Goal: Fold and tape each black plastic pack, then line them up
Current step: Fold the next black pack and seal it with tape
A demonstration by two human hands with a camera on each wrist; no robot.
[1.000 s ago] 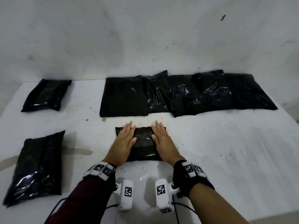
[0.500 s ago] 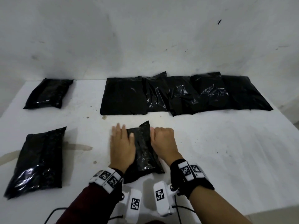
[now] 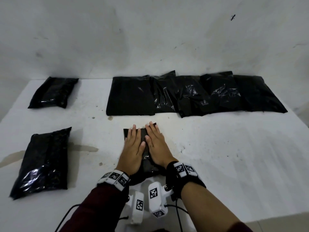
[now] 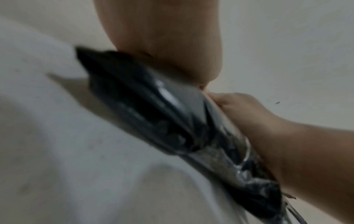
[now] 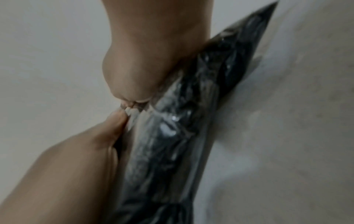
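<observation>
White table, grey wall behind. Black pack lies lower middle of frame, right under both hands, long way pointing up frame. Left hand and right hand flat, fingers straight, pressing pack down, equally near. More packs in row above.
</observation>
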